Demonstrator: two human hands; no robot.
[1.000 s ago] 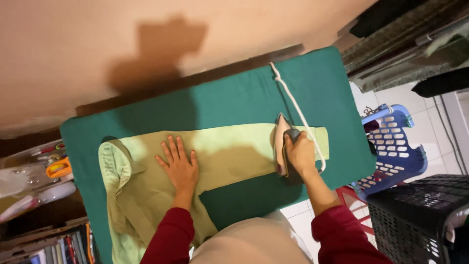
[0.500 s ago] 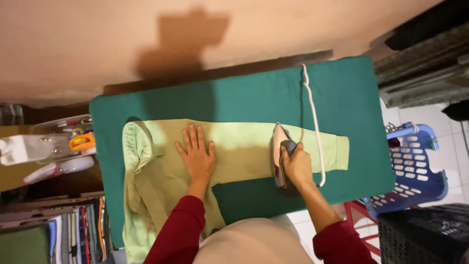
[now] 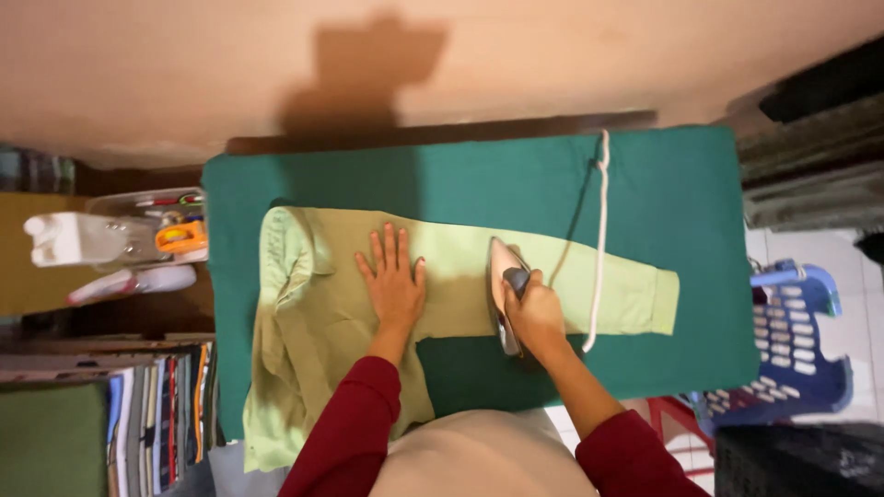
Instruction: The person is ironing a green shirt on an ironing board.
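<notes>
The right hand (image 3: 534, 313) is wrapped around the iron (image 3: 505, 285), likely heavy and hot, best held by its handle. The left hand (image 3: 394, 281) lies spread flat on the soft, limp green shirt (image 3: 442, 276).

shirt (image 3: 331, 322): matt light-green cloth, smooth | surface (image 3: 681, 184): matt dark-green cloth cover | iron (image 3: 505, 276): glossy pale plastic shell | cord (image 3: 600, 239): white woven | basket (image 3: 796, 350): blue plastic, slightly glossy

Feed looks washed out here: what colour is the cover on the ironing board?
Dark green, plain, no pattern: the ironing board's fabric cover, seen clearly in the head view.
</notes>
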